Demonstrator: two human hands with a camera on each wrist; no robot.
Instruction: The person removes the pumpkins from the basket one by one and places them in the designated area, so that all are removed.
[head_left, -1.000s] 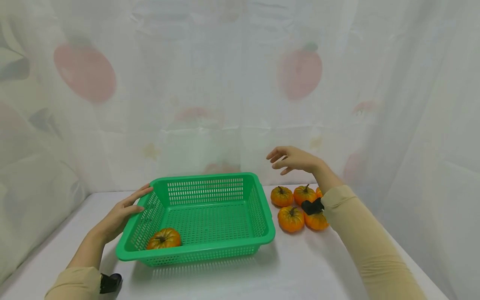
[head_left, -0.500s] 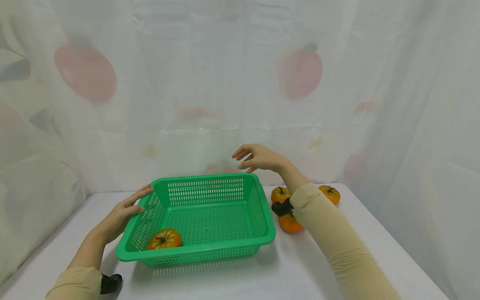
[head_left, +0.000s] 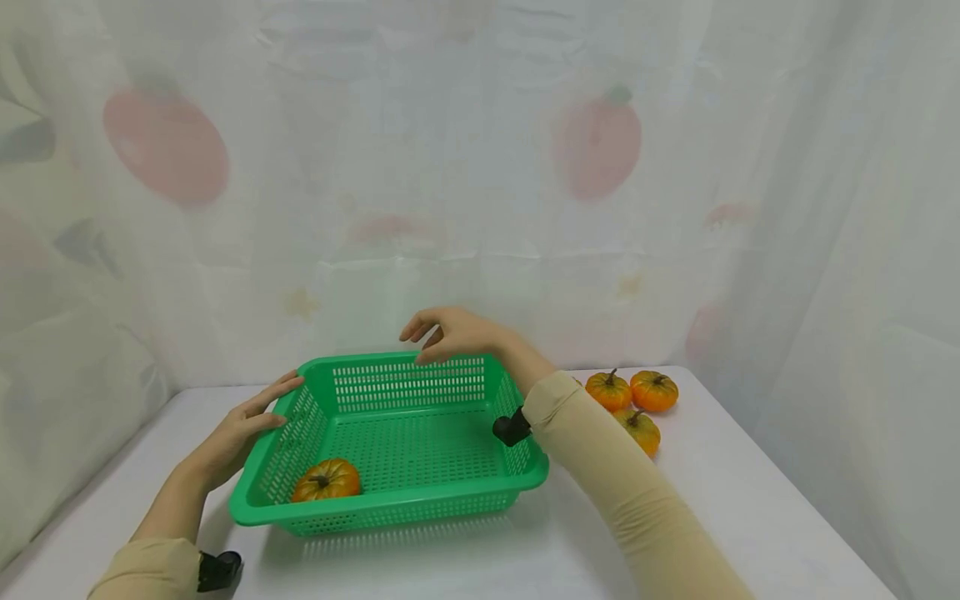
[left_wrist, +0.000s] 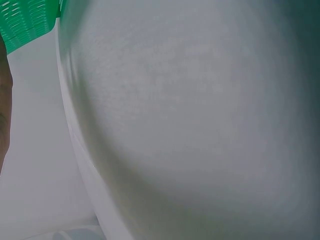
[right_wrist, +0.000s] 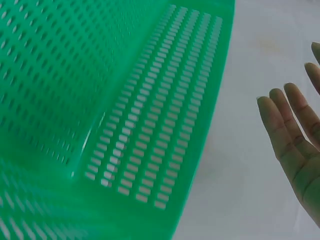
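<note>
A green slotted plastic basket (head_left: 450, 487) stands on the white table. One small orange pumpkin (head_left: 326, 481) lies in its front left corner. My left hand (head_left: 236, 429) rests with straight fingers against the basket's left rim. My right hand (head_left: 446, 332) hovers empty over the basket's far rim, fingers relaxed and spread; the right wrist view shows its fingers (right_wrist: 292, 135) above the table behind the basket's far wall (right_wrist: 150, 135). Three more pumpkins (head_left: 630, 396) sit on the table to the basket's right, partly behind my right sleeve.
A sheer white curtain (head_left: 480, 183) with faint red fruit prints closes in the table at the back and both sides. The white table (head_left: 720, 500) extends to the right and front of the basket. The left wrist view shows only blurred grey surface and a basket corner (left_wrist: 27, 22).
My right hand has swung leftward from above the pumpkins to above the basket's far rim, still empty. The left hand and the basket have stayed put.
</note>
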